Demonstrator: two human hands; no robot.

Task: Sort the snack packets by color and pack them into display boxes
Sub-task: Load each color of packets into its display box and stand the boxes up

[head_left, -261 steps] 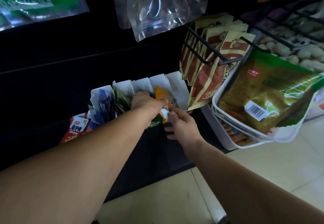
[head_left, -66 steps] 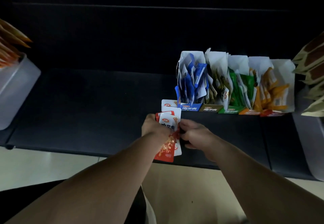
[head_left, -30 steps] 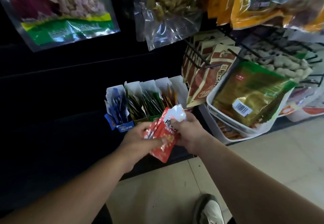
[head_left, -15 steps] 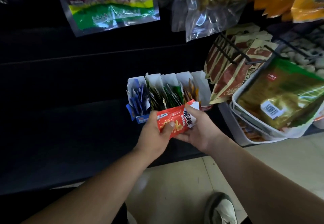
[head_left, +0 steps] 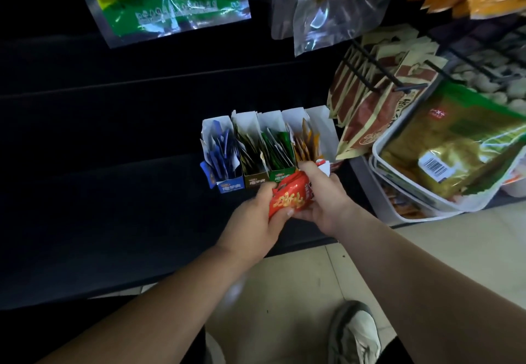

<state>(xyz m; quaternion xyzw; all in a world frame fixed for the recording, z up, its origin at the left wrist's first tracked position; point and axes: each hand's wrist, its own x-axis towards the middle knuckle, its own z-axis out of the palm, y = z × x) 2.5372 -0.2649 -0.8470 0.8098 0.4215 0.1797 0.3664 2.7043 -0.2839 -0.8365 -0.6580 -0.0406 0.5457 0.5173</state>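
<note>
Both hands hold a stack of red snack packets (head_left: 290, 196) just in front of a row of white display boxes on the dark shelf. My left hand (head_left: 256, 221) grips the stack's near end with the thumb on top. My right hand (head_left: 324, 195) curls round its far end. From left to right stand the blue box (head_left: 220, 153), the dark olive box (head_left: 250, 150), the green box (head_left: 277, 147) and the orange box (head_left: 306, 141). The rightmost box (head_left: 323, 127) shows only its white inner wall.
The dark shelf (head_left: 113, 207) stretches to the left of the boxes. White bins (head_left: 412, 193) with large snack bags sit at the right, with brown pouches (head_left: 370, 101) on black hooks above them. Clear bags (head_left: 170, 2) hang overhead. My shoe (head_left: 355, 332) is on the tiled floor.
Over the last second my hands squared the red packets into a tight stack and carried it forward to the boxes' right end. The view shifted slightly left.
</note>
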